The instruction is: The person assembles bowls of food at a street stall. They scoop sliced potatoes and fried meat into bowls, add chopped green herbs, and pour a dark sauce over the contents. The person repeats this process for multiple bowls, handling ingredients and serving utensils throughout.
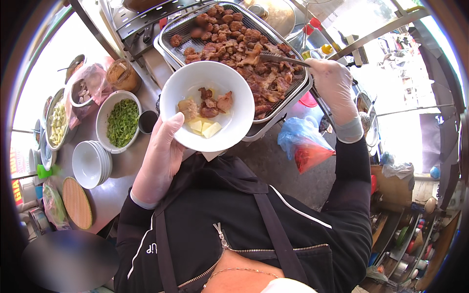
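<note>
My left hand, in a clear glove, grips a white bowl with the thumb over its rim. In the bowl lie a few browned meat pieces, a paler chunk and pale yellow cubes. My gloved right hand is closed round slim metal tongs, whose tips touch the meat in the tray. That wire-mesh tray is beyond the bowl. It holds flat browned meat slices and round meatballs.
On the left counter stand a bowl of chopped greens, stacked white bowls, a dark cup, a brown jar and a tub of pale pieces. A blue bag and a red-filled bag hang below the tray's right side.
</note>
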Demonstrator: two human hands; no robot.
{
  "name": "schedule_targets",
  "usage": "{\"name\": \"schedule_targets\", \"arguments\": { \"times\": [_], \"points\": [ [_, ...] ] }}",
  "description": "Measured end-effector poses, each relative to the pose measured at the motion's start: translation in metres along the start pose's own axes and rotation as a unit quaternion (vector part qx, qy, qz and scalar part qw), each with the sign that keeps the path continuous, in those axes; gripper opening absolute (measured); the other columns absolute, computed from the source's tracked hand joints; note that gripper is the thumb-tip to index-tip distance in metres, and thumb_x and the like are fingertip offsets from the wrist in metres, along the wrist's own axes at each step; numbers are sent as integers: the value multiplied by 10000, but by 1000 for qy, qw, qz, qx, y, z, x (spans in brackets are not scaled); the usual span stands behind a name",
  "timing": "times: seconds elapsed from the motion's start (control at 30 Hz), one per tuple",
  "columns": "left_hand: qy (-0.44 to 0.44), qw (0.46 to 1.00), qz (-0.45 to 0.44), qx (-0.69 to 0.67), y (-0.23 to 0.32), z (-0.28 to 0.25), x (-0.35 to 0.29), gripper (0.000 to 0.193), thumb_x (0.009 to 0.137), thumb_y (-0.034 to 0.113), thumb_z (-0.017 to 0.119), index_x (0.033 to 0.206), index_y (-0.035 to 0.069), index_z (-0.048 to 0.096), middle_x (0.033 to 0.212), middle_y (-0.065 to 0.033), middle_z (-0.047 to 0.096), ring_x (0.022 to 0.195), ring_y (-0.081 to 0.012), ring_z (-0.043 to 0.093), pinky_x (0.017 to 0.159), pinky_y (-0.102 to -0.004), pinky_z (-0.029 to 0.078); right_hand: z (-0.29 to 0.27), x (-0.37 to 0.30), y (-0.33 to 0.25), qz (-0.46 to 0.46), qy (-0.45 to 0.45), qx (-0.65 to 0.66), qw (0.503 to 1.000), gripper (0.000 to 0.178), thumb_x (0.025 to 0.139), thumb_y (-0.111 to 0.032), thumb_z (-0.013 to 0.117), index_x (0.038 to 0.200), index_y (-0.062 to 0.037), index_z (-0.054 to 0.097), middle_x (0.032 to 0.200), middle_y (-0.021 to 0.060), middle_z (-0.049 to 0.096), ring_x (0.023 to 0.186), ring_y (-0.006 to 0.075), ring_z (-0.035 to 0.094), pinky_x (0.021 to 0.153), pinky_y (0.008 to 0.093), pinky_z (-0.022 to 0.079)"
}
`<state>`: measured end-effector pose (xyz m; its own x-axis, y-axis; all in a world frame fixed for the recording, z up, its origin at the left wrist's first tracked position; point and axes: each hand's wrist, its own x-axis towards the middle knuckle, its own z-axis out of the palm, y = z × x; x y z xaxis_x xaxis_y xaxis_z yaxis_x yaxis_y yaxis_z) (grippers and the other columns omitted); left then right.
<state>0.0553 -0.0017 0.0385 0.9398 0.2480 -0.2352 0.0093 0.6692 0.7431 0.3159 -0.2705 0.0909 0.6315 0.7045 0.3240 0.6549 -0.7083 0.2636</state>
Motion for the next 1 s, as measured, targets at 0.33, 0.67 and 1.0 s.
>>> {"name": "schedule_targets", "arguments": {
  "times": [0.33, 0.67, 1.0],
  "points": [
    [6, 999, 27, 41, 0, 6, 8, 609, 962, 217, 543, 1479, 9, 298, 1367, -153, 485, 1223, -243, 566, 976, -386, 529, -70, -18, -21, 96, -19, 409, 907, 255, 850, 21, 667, 1098, -10, 720, 870, 110, 705, 822, 156, 654, 777, 272, 492],
    [11, 1000, 19, 20, 3, 5, 5, 606, 960, 198, 545, 1477, 7, 291, 1343, -155, 493, 1205, -245, 572, 964, -388, 537, -96, -18, -58, -123, -54, 212, 968, 234, 783, -61, 687, 1014, -96, 694, 801, 87, 662, 800, 286, 642, 699, 398, 506],
    [30, 998, -17, -43, 0, -11, 4, 602, 937, 100, 518, 1482, 9, 280, 1352, -166, 493, 1233, -262, 555, 1006, -415, 514, -99, -7, -77, -114, 2, 164, 980, 267, 789, -42, 687, 1049, -105, 693, 846, 79, 672, 815, 278, 638, 712, 384, 506]
  ]
}}
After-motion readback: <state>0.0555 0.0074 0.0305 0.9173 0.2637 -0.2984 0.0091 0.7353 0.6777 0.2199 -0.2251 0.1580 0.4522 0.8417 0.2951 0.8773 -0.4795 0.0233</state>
